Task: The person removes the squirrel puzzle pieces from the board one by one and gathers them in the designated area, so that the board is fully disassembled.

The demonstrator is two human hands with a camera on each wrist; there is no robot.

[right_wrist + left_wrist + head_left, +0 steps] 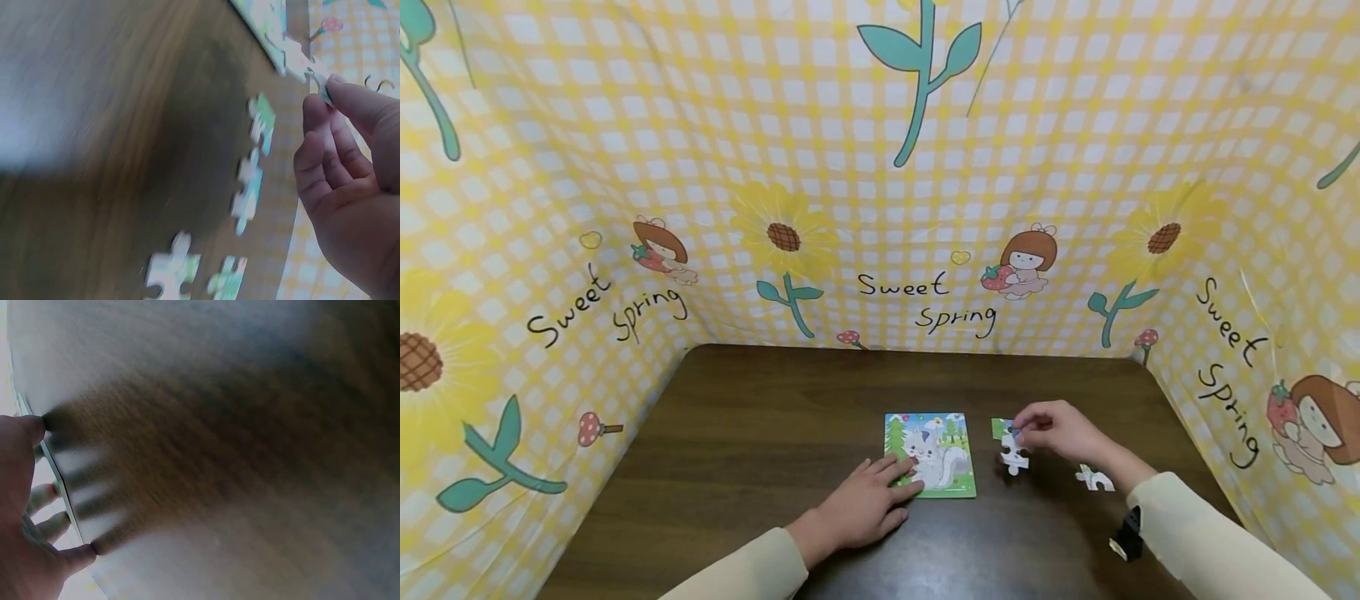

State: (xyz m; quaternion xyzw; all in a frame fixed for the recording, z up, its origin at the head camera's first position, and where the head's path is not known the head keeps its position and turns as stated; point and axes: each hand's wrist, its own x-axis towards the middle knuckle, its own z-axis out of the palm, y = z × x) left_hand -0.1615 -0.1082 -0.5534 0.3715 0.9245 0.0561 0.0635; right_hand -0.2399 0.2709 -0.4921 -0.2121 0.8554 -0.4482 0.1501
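A square puzzle picture [955, 477] of a white animal with a bushy tail lies on the dark wooden table. My left hand [867, 500] rests with spread fingers at its lower left corner, fingertips over the picture. To the right of the picture, my right hand [1060, 429] pinches a small strip of joined puzzle pieces [1015, 460] between thumb and fingers. The right wrist view has this strip [297, 60], mostly white, angled down from the fingertips near the picture's corner. Part of the strip is hidden by my fingers.
Loose puzzle pieces [1095, 478] lie under my right forearm. In the right wrist view, several are spread near the hand, among them a green one [262, 122] and a white one [170, 269]. Yellow checked cloth [880, 208] walls the table [760, 417] in.
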